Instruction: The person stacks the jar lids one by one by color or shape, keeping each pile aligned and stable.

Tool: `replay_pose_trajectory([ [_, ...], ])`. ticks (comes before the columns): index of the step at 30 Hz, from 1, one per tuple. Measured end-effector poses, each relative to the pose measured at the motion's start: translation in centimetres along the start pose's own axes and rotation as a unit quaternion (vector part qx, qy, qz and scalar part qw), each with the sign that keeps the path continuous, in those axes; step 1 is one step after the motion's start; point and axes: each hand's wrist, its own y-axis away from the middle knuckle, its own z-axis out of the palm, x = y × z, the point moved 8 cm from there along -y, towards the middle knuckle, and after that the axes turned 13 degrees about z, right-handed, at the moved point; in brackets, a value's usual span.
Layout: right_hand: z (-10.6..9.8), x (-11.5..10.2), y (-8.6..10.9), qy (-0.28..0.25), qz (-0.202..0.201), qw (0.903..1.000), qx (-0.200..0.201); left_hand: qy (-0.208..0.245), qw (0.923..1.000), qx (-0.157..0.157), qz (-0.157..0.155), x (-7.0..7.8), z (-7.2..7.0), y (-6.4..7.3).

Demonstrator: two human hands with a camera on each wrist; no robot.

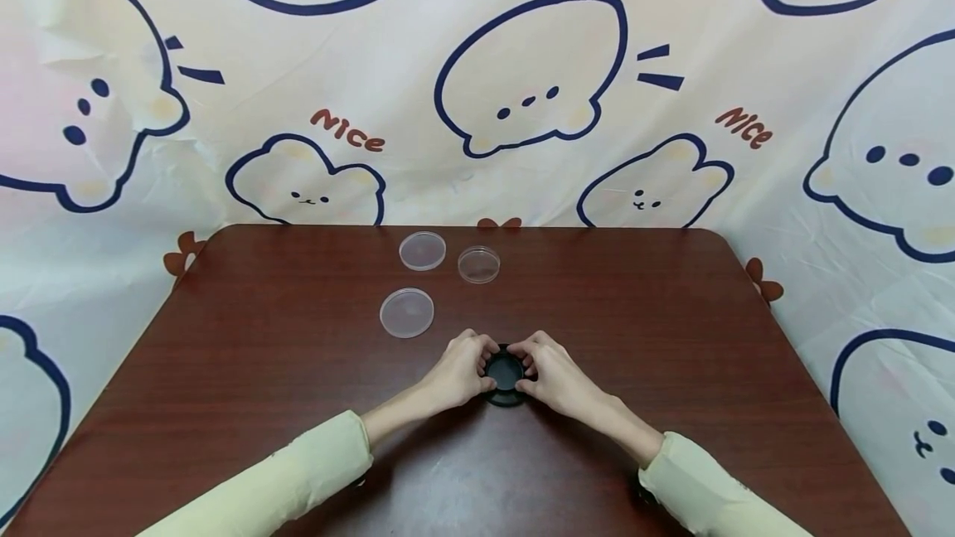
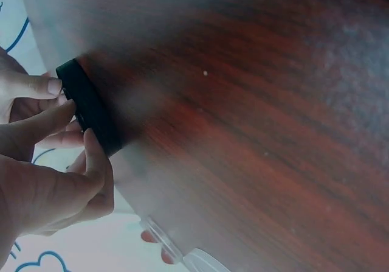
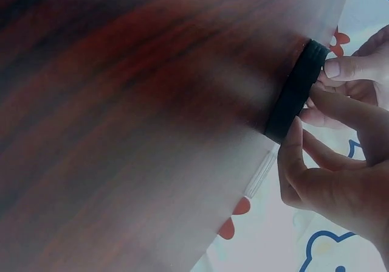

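Observation:
On the brown table sits a low, black round base with a raised rim and a smaller bluish-grey disc inside. My left hand grips its upper rim from the left, thumb toward me and fingers on the far side. From the right, my right hand pinches the opposite side in the same way. Both wrist views show the base edge-on, with fingertips at its top. Whether a clear dish part lies within the rim, I cannot tell.
Beyond my hands lie three clear round petri dish parts: one nearest my left hand, another behind it, and a smaller walled one to the right. A patterned cloth hangs behind the table's far edge.

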Motion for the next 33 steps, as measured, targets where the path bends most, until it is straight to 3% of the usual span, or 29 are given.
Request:
replay_pose_trajectory([
  [9, -0.6, 0.5, -0.1, -0.040, 0.006, 0.9991, 0.011, 0.029, 0.9994, 0.003, 0.016, -0.4, -0.1, -0.2],
  [19, -1.1, 0.9, -0.1, -0.095, 0.026, 0.9951, 0.000, 0.026, 0.9996, 0.008, -0.003, -0.7, -0.6, -0.3],
  [27, -1.9, 0.5, -0.4, -0.124, 0.009, 0.9922, 0.005, 0.018, 0.9992, 0.035, -0.011, -0.9, -2.1, -0.2],
  [33, -2.2, -0.1, -1.3, -0.135, -0.014, 0.9904, 0.024, 0.011, 0.9971, 0.061, -0.045, -2.1, -3.3, 0.6],
])
